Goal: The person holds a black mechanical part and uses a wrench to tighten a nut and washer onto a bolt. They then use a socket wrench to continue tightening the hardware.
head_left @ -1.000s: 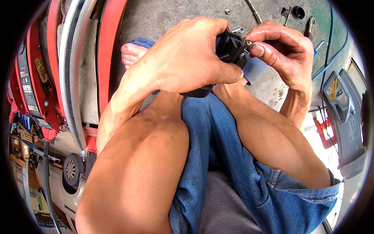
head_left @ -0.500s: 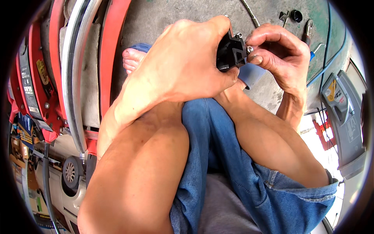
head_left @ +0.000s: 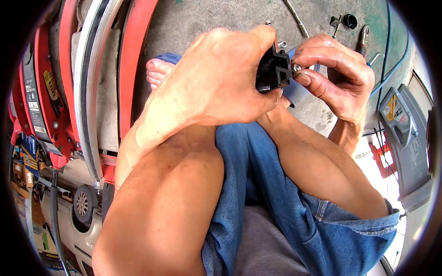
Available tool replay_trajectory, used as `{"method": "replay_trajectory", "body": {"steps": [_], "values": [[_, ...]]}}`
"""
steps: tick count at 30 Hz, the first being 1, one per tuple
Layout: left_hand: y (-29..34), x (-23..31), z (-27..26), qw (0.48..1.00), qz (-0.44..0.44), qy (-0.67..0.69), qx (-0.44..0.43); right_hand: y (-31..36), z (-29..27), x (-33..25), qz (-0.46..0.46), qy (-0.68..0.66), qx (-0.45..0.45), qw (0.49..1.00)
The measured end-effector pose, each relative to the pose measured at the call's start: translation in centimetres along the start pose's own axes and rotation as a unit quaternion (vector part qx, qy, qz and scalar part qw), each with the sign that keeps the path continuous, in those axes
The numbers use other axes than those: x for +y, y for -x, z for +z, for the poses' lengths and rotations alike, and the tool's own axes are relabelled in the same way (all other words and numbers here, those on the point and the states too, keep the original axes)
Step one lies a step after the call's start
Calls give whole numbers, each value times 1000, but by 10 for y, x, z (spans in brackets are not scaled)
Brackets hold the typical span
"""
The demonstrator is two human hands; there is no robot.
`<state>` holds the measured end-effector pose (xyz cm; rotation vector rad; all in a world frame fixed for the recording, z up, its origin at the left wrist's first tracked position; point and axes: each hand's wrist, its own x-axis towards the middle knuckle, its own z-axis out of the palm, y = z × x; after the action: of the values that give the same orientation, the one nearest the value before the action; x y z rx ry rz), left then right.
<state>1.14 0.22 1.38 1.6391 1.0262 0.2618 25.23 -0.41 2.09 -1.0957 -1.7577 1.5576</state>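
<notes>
My left hand (head_left: 216,78) is wrapped round a black, block-like part (head_left: 272,72) with stepped edges and a hollow side. Its thumb and fingers grip the part from the left and hide much of it. At the part's right edge, my right hand (head_left: 338,69) pinches a small silvery nut (head_left: 296,68) between thumb and forefinger. The nut is close against the black part; whether it is threaded onto anything I cannot tell. Just above the part shows the ring end of a wrench (head_left: 282,44), on the floor.
Beyond my hands on the concrete lie a metal rod-like tool (head_left: 297,18), a small fastener (head_left: 268,22), a black round cap (head_left: 350,20) and pliers (head_left: 363,37). A blue hose (head_left: 396,69) runs at right. Red machine arms (head_left: 133,64) stand left, a grey machine (head_left: 407,119) right.
Both hands and the black part have shifted slightly downward, the right hand also a little to the right. The grip on the part and the pinch on the nut stay the same.
</notes>
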Motion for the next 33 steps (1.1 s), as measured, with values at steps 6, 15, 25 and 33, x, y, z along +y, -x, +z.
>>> {"method": "replay_trajectory", "body": {"steps": [6,15,25,33], "values": [[2,-2,1,1000,1,19,17,-1,1,2,-20,-2,1,1000],[2,0,2,1000,5,13,19,0,1,4,-30,-26,7,999],[-1,-1,-1,998,-9,59,-31,4,2,9,74,-189,8,979],[-2,-4,1,992,-16,115,-49,6,2,10,139,-283,11,949]]}}
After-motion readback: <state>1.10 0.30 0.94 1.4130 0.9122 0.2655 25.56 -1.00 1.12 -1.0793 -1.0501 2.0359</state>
